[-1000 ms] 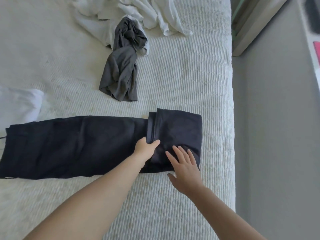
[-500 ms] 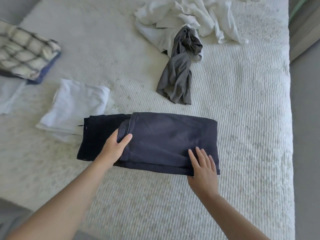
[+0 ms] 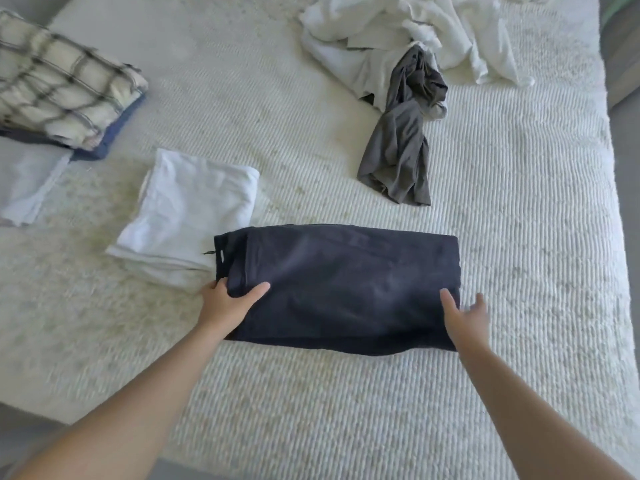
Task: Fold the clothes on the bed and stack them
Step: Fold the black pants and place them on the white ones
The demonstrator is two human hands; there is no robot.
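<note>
Nearest the camera, two bare forearms reach out over the bed (image 3: 519, 237), which is covered in a ribbed cream spread. The left hand (image 3: 225, 303) pinches the left end of the folded navy garment (image 3: 343, 289), thumb on top of the fabric and fingers tucked beneath the edge. The right hand (image 3: 464, 315) lies at the garment's right end with its grip spread, straight fingers touching the cloth and the thumb set apart over the bedspread. The navy garment lies flat in a wide rectangle near the front edge of the bed, its left corner overlapping a folded white cloth (image 3: 194, 213). Farther left sits a folded plaid stack (image 3: 59, 91) beside a pale blue piece (image 3: 27, 181). Beyond, a crumpled grey garment (image 3: 401, 147) trails out of a heap of unfolded white laundry (image 3: 398, 32).
</note>
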